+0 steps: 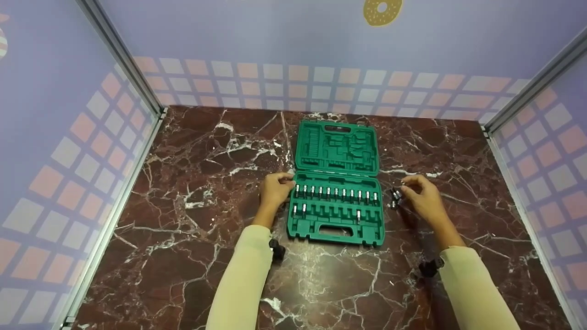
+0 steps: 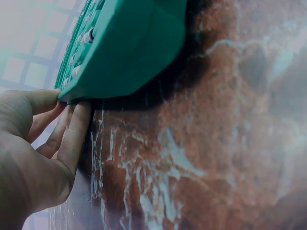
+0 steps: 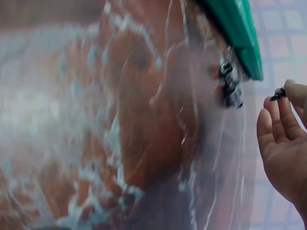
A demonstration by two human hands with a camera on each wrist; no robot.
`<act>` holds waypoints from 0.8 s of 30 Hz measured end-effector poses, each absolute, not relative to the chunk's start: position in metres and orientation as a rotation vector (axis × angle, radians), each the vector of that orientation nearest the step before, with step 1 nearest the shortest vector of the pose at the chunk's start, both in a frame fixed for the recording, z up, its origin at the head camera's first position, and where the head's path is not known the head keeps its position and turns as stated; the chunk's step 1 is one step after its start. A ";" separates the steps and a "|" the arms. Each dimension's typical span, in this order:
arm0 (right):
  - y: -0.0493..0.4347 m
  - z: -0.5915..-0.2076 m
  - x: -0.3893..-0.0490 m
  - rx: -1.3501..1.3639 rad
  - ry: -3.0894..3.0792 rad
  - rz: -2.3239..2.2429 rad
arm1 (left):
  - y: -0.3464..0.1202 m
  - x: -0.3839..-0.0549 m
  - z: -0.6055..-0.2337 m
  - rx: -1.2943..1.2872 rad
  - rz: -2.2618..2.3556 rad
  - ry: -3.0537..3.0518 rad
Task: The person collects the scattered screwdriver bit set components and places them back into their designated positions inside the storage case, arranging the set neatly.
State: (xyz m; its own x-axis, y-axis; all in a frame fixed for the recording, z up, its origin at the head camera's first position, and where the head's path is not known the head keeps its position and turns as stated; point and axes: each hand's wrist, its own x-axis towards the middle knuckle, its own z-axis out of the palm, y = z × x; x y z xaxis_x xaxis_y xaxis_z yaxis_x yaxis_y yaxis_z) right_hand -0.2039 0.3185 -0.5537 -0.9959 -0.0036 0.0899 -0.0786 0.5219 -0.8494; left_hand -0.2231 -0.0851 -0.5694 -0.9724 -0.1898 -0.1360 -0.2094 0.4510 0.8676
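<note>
A green plastic socket case lies open on the table, its moulded lid folded back. Silver bit sockets fill its upper row; the lower row holds two at the left and one toward the right. My left hand holds the case's left edge, thumb on the rim and fingers against the side below. Just right of the case, my right hand pinches a small dark bit socket between thumb and fingertips, raised over the table. Beside that hand lies a small pile of loose bit sockets.
The dark red marbled table has white veins. Purple panels with pink and white squares enclose its back and sides, with metal rails at the corners.
</note>
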 end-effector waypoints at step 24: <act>0.245 -0.540 -0.194 0.330 -2.596 1.924 | -0.083 -0.223 -0.568 -0.384 1.556 2.679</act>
State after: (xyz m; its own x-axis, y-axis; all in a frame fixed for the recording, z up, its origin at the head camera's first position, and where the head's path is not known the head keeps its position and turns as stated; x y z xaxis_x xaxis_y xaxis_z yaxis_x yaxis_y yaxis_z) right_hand -0.1939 0.2450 -0.5395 -0.9737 -0.2252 0.0349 -0.0989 0.2796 -0.9550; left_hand -0.2226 -0.0832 -0.5683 -0.9696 -0.2012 -0.1393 -0.2207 0.4730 0.8530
